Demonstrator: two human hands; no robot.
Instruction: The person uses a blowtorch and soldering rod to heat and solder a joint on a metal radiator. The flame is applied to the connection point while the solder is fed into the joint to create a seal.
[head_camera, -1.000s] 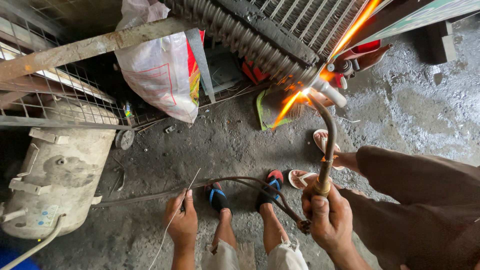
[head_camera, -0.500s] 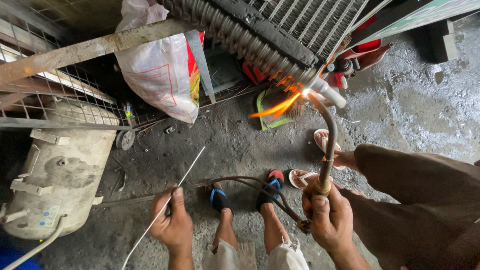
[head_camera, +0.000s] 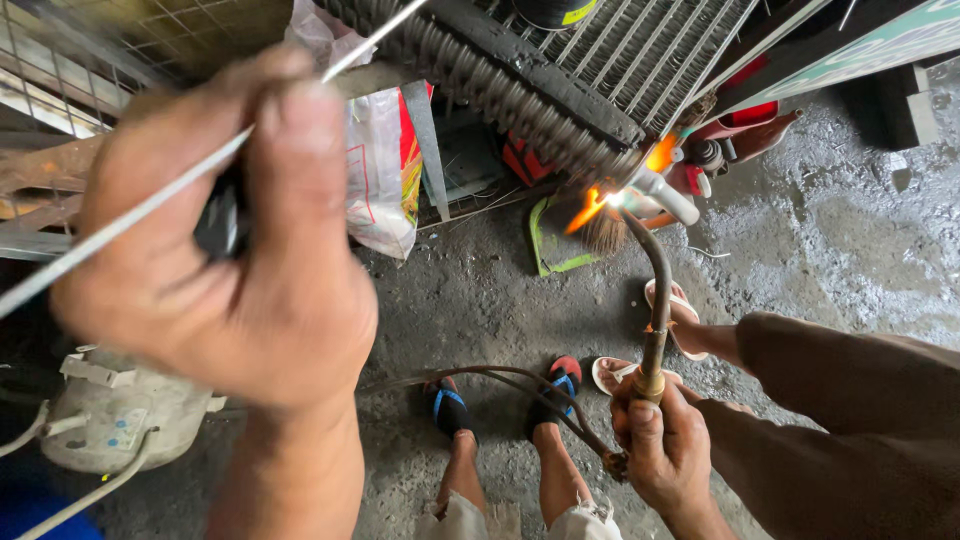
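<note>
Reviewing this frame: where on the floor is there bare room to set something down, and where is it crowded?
Bare concrete floor lies right of the torch flame, and a patch between the plastic bag and the sandalled feet. Crowded: under the finned coil, around the hoses, and by the grey tank.

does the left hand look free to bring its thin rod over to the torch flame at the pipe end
Probably yes. The left hand holds the thin rod raised, and open air lies between it and the flame at the pipe end. The right hand holds the torch from below, out of the path.
</note>
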